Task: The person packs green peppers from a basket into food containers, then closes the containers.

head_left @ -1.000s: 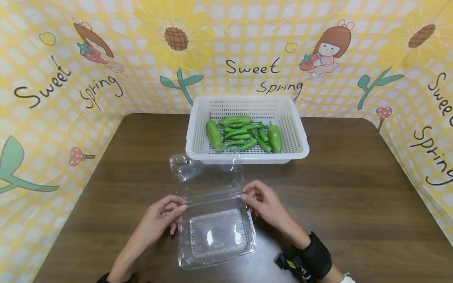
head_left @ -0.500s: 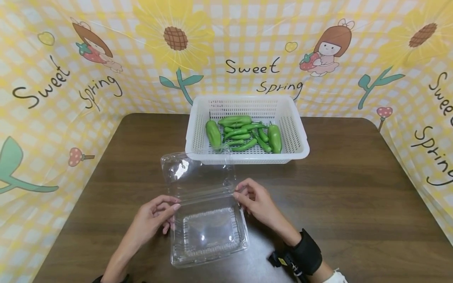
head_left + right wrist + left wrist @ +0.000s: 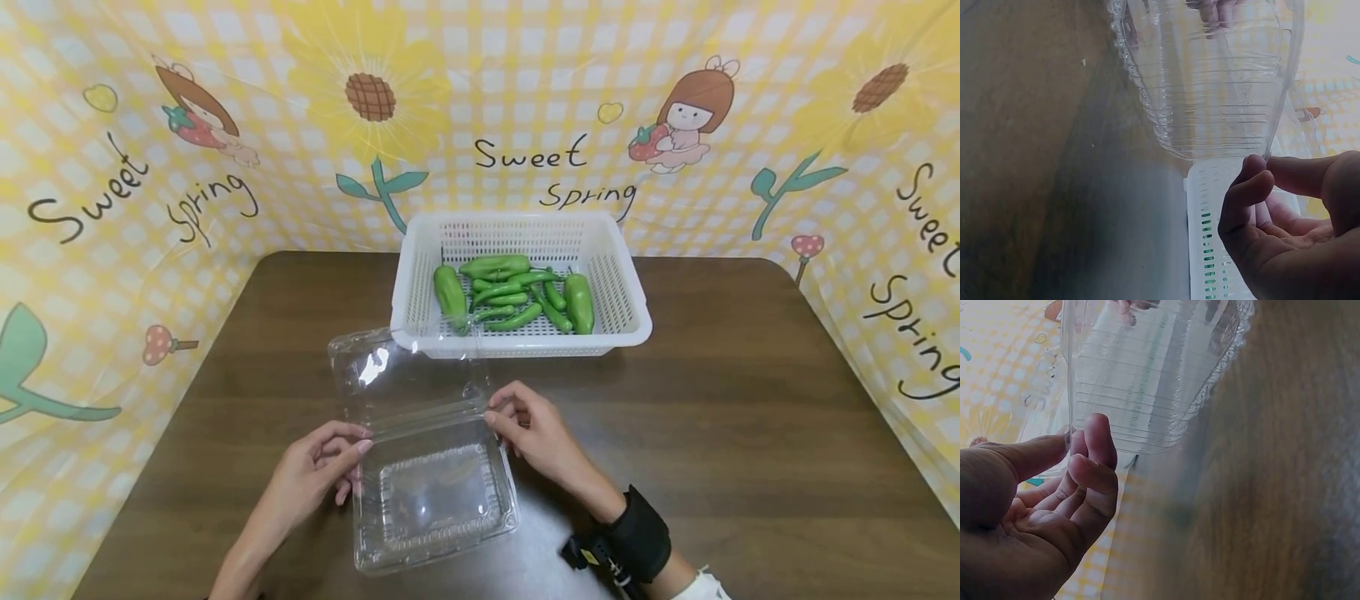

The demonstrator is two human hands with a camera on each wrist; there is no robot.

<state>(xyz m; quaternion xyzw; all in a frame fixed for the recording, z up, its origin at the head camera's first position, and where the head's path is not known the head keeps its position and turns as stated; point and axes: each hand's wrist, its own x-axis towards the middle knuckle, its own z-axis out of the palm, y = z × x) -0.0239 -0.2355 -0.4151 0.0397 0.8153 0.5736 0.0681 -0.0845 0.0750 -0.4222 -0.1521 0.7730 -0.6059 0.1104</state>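
I have both hands pinching the clear plastic box (image 3: 435, 500) between thumb and fingers, left hand (image 3: 307, 471) and right hand (image 3: 536, 435) at opposite sides near the hinge. The box is between them over the desk (image 3: 720, 408), its lid (image 3: 412, 379) open on the far side. Beyond, the white basket (image 3: 555, 343) holds green peppers (image 3: 512, 299); from here I can't tell whether lid and basket touch.

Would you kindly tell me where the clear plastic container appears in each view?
Head: the clear plastic container is low, slightly left of centre, opened out.
Left wrist: top centre, its edge pinched by the left hand.
Right wrist: top, right of centre, edge pinched by the right hand.
Shared landmark: the yellow-checked backdrop.
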